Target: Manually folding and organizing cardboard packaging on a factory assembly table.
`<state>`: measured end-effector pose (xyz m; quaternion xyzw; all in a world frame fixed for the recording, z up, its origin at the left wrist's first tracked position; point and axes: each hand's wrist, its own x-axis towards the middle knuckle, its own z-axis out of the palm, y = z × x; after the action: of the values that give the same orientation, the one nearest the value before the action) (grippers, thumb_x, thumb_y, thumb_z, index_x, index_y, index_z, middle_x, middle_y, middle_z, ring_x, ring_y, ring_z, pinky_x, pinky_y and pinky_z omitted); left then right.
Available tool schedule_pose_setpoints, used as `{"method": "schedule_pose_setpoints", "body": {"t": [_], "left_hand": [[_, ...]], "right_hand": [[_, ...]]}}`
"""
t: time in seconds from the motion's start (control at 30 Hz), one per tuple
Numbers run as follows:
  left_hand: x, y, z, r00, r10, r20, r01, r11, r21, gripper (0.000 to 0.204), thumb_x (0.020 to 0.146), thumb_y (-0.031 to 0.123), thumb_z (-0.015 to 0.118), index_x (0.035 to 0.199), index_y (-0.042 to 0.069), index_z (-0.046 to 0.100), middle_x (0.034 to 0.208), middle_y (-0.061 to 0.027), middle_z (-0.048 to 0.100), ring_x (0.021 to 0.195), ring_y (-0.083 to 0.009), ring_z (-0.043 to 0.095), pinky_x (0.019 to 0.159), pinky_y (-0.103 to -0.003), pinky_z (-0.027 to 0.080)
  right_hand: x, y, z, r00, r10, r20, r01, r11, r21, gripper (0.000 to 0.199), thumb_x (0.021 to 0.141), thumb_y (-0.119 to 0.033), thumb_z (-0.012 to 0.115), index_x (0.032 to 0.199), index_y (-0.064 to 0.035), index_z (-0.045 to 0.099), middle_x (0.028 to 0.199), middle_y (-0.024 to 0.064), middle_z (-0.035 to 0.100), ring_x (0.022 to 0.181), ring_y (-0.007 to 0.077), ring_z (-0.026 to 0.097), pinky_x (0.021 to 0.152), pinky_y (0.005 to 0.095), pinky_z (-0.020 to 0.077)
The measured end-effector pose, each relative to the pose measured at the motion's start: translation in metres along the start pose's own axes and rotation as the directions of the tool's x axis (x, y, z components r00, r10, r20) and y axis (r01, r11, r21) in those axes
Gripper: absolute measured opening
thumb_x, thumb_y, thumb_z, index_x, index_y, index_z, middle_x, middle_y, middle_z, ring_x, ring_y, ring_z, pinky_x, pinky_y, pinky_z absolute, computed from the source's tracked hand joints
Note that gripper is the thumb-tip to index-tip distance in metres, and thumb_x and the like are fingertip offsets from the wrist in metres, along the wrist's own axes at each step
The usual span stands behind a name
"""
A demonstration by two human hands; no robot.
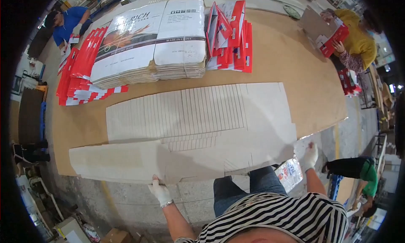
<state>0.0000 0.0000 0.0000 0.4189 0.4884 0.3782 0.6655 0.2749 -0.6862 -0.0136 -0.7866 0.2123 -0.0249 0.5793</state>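
Pale flattened cardboard sheets (265,112) lie across the near part of the table. Rows of evenly spaced parallel lines run over them, like edges of overlapping sheets. At the near left, a plain cardboard panel (118,158) rests over the others. My left hand (160,193), in a white glove, pinches the near edge of the cardboard, thumb on top. My right hand (311,156), also gloved with bare fingertips, is just off the right end of the sheets. Its fingers are too small and blurred to show whether it grips anything. A printed plastic packet (290,174) shows between my body and right hand.
A tied stack of printed white cartons (147,44) stands on the brown table (274,48), flanked by red-and-white folded packaging (236,36). One person (74,23) works at far left, another (358,40) holds a red-and-white box at far right. A person in green (367,175) is at the right.
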Motion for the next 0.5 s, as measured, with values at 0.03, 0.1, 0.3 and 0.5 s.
{"method": "schedule_pose_setpoints", "body": {"t": [0.03, 0.1, 0.3, 0.5], "left_hand": [[-0.009, -0.003, 0.008, 1.000, -0.022, 0.012, 0.022, 1.000, -0.016, 0.056, 0.090, 0.003, 0.062, 0.142, 0.008, 0.043, 0.130, -0.0062, 0.055, 0.111, -0.0186, 0.057, 0.096, -0.036, 0.048], [-0.036, -0.004, 0.041, 0.996, -0.084, 0.032, 0.086, 0.994, -0.073, 0.053, 0.090, 0.003, 0.061, 0.140, 0.005, 0.044, 0.130, -0.0066, 0.055, 0.110, -0.0179, 0.056, 0.095, -0.036, 0.048], [-0.050, 0.009, 0.046, 0.999, -0.038, 0.024, 0.039, 0.996, -0.081, 0.058, 0.089, -0.001, 0.056, 0.144, 0.001, 0.039, 0.137, -0.0093, 0.051, 0.120, -0.0207, 0.052, 0.105, -0.036, 0.041], [-0.052, 0.004, 0.045, 0.999, -0.024, 0.035, 0.026, 0.998, -0.054, 0.064, 0.092, 0.002, 0.056, 0.150, 0.000, 0.028, 0.146, -0.0128, 0.042, 0.129, -0.0241, 0.045, 0.111, -0.038, 0.034]], "right_hand": [[0.009, -0.037, -0.003, 0.989, -0.132, -0.062, 0.053, 0.723, -0.689, 0.046, 0.095, -0.008, 0.054, 0.140, -0.0041, 0.048, 0.129, 0.0107, 0.059, 0.122, 0.0224, 0.055, 0.104, 0.0378, 0.0437], [0.047, -0.092, 0.013, 0.985, -0.174, -0.016, 0.141, 0.845, -0.516, 0.044, 0.095, -0.007, 0.052, 0.139, -0.0042, 0.049, 0.127, 0.0107, 0.060, 0.118, 0.0234, 0.057, 0.101, 0.0358, 0.0453], [0.093, -0.094, 0.105, 0.886, -0.216, 0.411, 0.444, 0.140, -0.885, 0.061, 0.100, -0.035, 0.047, 0.154, -0.0147, 0.028, 0.160, 0.0076, 0.028, 0.145, 0.0311, 0.029, 0.114, 0.0503, 0.0288], [0.088, -0.085, 0.109, 0.906, -0.286, 0.311, 0.361, 0.140, -0.922, 0.067, 0.100, -0.044, 0.042, 0.158, -0.0193, 0.018, 0.165, 0.0016, 0.016, 0.151, 0.0281, 0.014, 0.119, 0.0527, 0.0123]]}}
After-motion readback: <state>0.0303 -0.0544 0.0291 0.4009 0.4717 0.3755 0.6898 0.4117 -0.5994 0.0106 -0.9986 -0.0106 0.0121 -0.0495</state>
